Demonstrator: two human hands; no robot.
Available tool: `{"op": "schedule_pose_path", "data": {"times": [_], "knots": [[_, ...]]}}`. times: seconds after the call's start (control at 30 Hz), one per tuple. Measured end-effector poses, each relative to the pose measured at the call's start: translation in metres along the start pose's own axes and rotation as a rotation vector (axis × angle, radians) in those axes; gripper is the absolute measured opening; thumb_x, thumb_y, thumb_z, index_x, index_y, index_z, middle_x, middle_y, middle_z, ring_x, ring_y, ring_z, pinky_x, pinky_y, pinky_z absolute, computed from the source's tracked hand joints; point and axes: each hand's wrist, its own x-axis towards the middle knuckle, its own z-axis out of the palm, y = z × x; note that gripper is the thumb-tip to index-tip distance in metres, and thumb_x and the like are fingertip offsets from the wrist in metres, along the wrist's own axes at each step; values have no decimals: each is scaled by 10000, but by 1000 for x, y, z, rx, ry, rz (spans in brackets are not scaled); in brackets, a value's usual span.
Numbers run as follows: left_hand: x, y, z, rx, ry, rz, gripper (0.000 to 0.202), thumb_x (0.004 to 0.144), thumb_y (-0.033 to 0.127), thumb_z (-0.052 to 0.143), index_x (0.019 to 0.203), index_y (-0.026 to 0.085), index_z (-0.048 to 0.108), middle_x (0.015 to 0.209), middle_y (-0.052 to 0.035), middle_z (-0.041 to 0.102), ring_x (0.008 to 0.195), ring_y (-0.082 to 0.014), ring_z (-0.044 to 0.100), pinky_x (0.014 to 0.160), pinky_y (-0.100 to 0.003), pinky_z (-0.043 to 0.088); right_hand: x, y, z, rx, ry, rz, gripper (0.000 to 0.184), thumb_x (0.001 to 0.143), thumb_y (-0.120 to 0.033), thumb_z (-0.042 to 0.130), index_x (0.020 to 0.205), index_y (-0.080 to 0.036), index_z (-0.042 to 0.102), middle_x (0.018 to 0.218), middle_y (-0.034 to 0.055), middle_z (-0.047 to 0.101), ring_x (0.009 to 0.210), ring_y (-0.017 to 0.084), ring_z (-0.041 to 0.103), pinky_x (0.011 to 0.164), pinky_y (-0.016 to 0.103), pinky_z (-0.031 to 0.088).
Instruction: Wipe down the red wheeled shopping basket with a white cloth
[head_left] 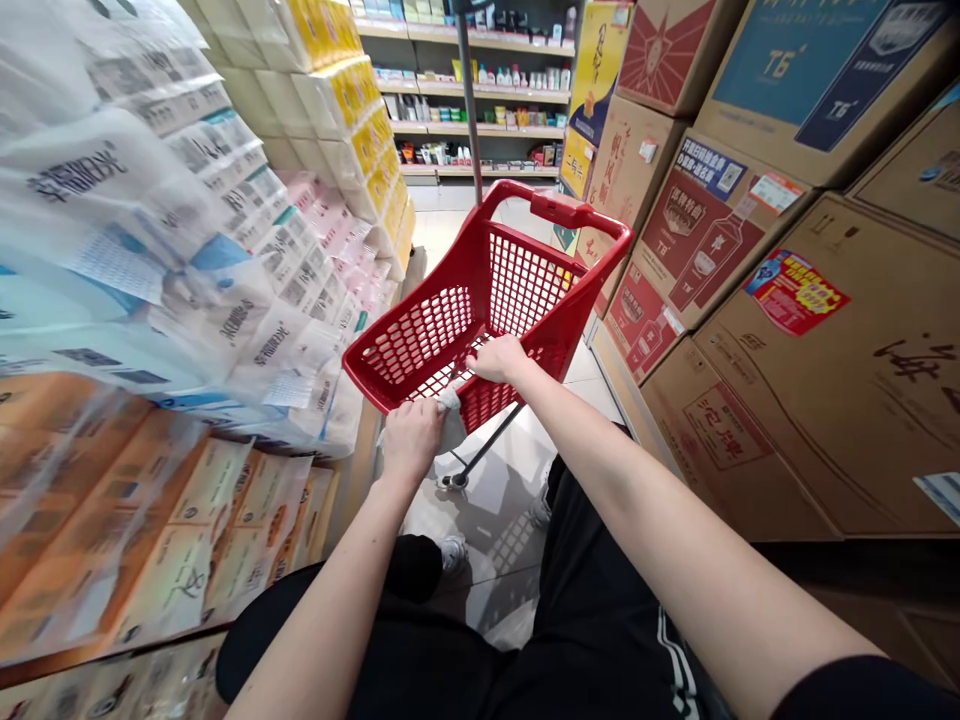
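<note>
A red plastic shopping cart (pixel 540 345) with a perforated basket stands in front of me. My left hand (pixel 412 435) is closed at the basket's near rim, and a crumpled pale cloth (pixel 451 412) hangs over the rim from its right side. Over the near edge, to the right of the cloth, reaches my right hand (pixel 496 358). Its fingers are curled just inside the basket; what they hold, if anything, is hidden. Inside the basket I see only its floor and grid walls. A thin metal leg with a caster (pixel 454 481) shows below.
Plastic-wrapped tissue packs (pixel 247 310) are piled high on the left, above orange packs (pixel 180 540). Cardboard cartons (pixel 840 370) are stacked along the right. Shelves (pixel 487 90) of small goods stand ahead. My feet are on pale floor tiles (pixel 502 530) below the cart.
</note>
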Motion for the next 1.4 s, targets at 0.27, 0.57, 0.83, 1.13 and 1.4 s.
{"op": "schedule_pose_path", "data": {"times": [0.27,0.57,0.83,1.13,1.4], "knots": [[-14,-12,12,-108,78,112,247,972,225,405,1119,136,583,1016,-125,647,1002,-272,563,958,-434,387,13,13,-1,-24,-51,-4,578,972,-455,287,1133,-126,734,1214,164,691,1132,309,639,913,401,475],[-27,-46,19,-57,51,175,229,963,196,400,1036,131,608,969,-134,620,976,-278,538,989,-421,402,19,-6,10,45,-14,-39,554,947,-436,293,1059,-158,760,1127,139,727,1064,312,659,878,420,481],[-25,-21,5,-13,59,114,267,978,354,425,864,172,584,835,-109,587,847,-284,515,786,-413,428,8,-7,7,15,-64,-44,532,947,-426,310,1104,-170,749,1163,144,715,1098,311,651,884,414,482],[-47,-47,0,-205,47,265,275,966,171,374,1129,170,595,1006,-116,628,1015,-258,544,992,-429,410,-11,-13,5,8,-33,-32,601,963,-493,268,1045,-163,765,1114,130,734,1091,294,660,888,373,476],[-31,-24,0,-95,41,190,191,961,295,463,873,176,584,841,-99,589,852,-269,527,800,-399,431,-16,-10,0,-18,-65,4,579,962,-483,289,1087,-162,754,1150,131,723,1099,286,658,901,362,467]]}}
